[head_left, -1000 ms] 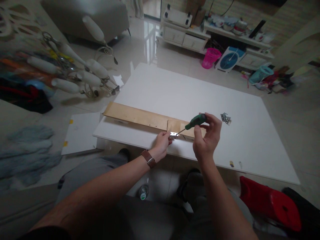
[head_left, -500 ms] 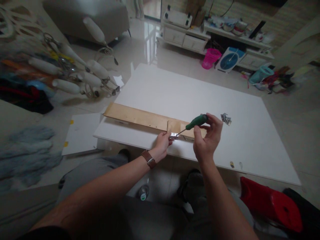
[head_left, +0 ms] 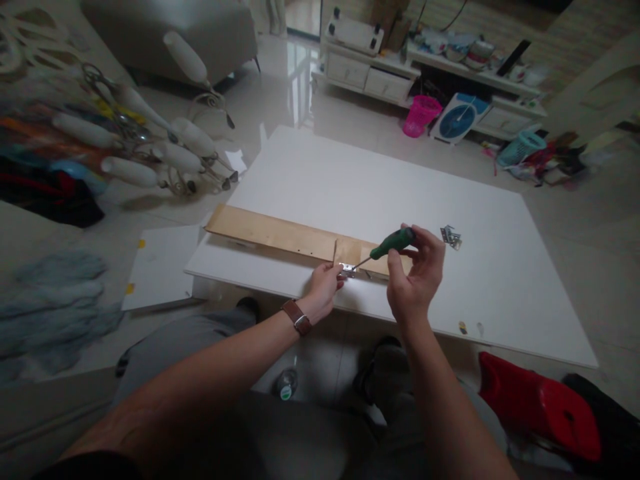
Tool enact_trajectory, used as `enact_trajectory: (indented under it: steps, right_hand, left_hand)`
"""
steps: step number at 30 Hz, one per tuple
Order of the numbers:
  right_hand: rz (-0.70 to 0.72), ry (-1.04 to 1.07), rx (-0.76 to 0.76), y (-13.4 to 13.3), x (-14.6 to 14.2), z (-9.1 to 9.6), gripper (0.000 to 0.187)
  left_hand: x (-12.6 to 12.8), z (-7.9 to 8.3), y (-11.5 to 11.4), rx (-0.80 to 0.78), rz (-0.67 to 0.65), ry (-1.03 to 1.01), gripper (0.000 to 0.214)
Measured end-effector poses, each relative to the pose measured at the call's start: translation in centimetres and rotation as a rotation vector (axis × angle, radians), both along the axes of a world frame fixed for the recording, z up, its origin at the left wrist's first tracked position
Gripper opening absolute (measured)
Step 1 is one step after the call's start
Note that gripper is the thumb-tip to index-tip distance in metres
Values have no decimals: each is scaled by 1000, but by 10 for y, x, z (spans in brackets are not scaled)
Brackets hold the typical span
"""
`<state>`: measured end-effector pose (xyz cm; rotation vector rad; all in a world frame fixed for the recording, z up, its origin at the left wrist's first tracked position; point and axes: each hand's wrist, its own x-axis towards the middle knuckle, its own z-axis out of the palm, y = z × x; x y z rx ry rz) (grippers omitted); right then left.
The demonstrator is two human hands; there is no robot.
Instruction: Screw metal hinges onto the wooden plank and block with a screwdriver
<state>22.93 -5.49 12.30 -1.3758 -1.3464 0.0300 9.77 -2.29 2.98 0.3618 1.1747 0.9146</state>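
My right hand [head_left: 417,277] is closed round the green handle of a screwdriver [head_left: 389,245], whose tip points down-left onto a small metal hinge [head_left: 347,269]. My left hand [head_left: 325,283], with a brown watch at the wrist, pinches that hinge against the near edge of a long light-brown wooden strip [head_left: 280,233]. The strip lies on a large white board [head_left: 400,200] in front of my knees.
A small pile of metal hinges [head_left: 451,236] lies on the board to the right. A red stool [head_left: 540,407] stands at lower right, a white lamp fixture [head_left: 165,150] at left, a small white panel [head_left: 160,263] on the floor, a bottle [head_left: 286,385] between my legs.
Nearly nothing: both hands stay at the hinge, the screwdriver handle shifts only slightly in my right fingers.
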Motion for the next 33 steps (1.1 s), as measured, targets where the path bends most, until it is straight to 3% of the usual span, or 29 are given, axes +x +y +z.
enact_trajectory:
  steps: [7,17,33]
  right_hand:
    - [-82,-46,19,1,-2,5,42]
    - [-30,-14,32,-1,0,2,46]
    - [-73,-19,14,1,-2,2,45]
  left_hand:
    - [1,-4,1,-1,4,16,10]
    - [1,3,1,-9,38,42,16]
    - [-1,-3,0,3,-20,-1,10]
